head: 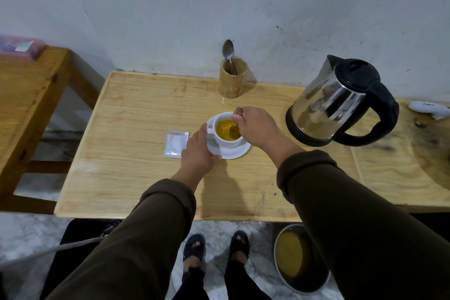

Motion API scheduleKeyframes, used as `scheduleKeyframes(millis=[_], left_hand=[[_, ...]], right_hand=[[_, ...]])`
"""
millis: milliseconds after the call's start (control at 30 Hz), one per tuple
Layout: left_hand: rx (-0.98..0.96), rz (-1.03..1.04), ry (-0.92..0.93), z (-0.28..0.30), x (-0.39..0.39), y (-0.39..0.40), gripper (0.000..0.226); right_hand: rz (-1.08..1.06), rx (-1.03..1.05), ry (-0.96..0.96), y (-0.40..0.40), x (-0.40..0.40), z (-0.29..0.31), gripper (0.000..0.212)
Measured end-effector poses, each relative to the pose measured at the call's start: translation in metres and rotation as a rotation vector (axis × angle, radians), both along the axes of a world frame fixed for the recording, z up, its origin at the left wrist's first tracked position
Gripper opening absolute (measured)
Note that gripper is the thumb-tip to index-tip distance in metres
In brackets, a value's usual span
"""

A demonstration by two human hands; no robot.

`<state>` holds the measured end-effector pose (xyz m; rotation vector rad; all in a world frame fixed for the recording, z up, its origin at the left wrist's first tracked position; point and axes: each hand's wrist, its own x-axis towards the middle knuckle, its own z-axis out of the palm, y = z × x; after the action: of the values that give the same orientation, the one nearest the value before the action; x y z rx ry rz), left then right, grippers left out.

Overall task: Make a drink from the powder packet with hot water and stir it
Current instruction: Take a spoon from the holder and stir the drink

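Observation:
A white cup (225, 142) of yellow-orange drink stands on a white saucer (235, 152) in the middle of the wooden table (136, 178). My right hand (255, 126) grips a metal spoon (234, 131) whose bowl is dipped in the drink. My left hand (198, 151) holds the saucer's left edge, its thumb by the cup. A torn white powder packet (175, 145) lies flat just left of the saucer. A steel kettle (341, 102) with a black handle and lid stands to the right.
A bamboo holder (232, 81) with another spoon (229, 52) stands at the back against the wall. A second wooden table (26, 95) is on the left. A metal bin (300, 258) sits on the floor under the right front edge.

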<state>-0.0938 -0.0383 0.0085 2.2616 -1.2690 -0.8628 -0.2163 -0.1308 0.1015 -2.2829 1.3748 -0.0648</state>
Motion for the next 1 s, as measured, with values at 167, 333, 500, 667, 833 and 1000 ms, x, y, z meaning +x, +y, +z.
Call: scheduleKeyframes(millis=[167,333,500,667,833,1000], left_hand=[[0.007,0.005,0.009,-0.001,0.0,0.0,0.1],[0.008,0.011,0.012,-0.002,0.001,0.0,0.099],[-0.002,0.008,0.01,-0.002,0.0,0.001,0.099],[-0.006,0.007,0.005,0.0,0.0,0.001,0.099],[-0.006,0.007,0.005,0.0,0.0,0.001,0.099],[-0.026,0.009,0.013,-0.001,0.0,0.001,0.097]], right_hand=[[0.002,-0.058,0.02,0.002,0.003,-0.003,0.033],[0.019,0.038,-0.04,0.006,0.003,-0.004,0.033],[0.04,0.048,-0.02,0.002,-0.001,0.001,0.032],[0.044,-0.046,0.04,0.0,0.003,-0.001,0.032],[0.057,-0.068,0.028,0.003,0.006,-0.008,0.03],[0.118,-0.023,-0.012,0.013,0.003,-0.008,0.03]])
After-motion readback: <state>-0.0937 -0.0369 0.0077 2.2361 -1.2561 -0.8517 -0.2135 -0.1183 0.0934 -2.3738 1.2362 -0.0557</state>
